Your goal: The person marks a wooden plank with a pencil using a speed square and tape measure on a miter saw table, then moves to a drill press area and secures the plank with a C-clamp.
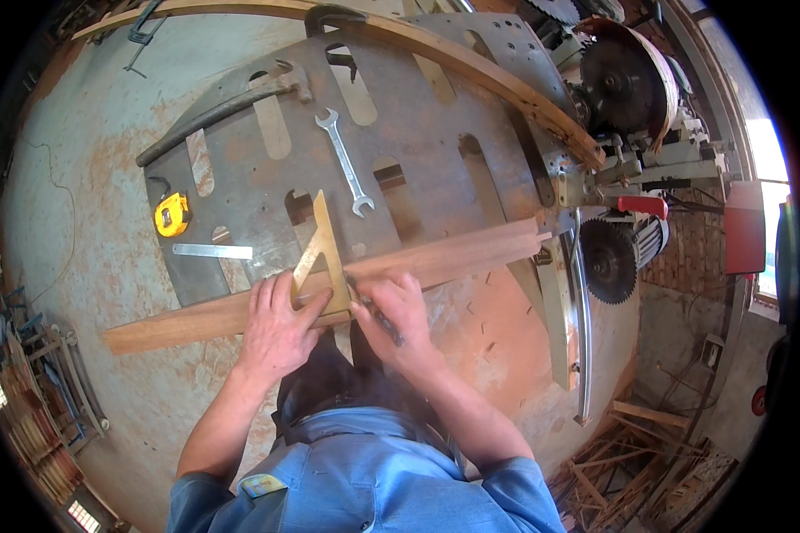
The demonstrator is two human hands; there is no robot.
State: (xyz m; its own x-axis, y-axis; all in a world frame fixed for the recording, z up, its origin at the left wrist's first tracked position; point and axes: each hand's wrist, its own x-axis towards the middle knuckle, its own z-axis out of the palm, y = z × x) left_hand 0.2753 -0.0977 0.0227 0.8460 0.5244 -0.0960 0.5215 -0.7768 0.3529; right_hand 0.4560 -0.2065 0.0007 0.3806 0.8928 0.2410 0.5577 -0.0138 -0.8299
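A long reddish-brown wooden board (480, 253) lies across the near edge of the slotted metal table, with its left end reaching past it. On the board sits a yellowish triangular set square (337, 282), its tip pointing away from me over the table. My left hand (278, 327) is closed on the square and the board, thumb pressing the square's lower part. My right hand (395, 313) pinches a slim dark pencil (388, 328) close against the square's right edge. The pencil's tip is mostly hidden by my fingers.
On the metal table (240, 182) lie a hammer (231, 108), a double-ended wrench (345, 163), a steel ruler (212, 251) and a yellow tape measure (172, 214). Circular saw blades (608, 260) stand at the right. A long curved-looking timber (471, 60) crosses the far side.
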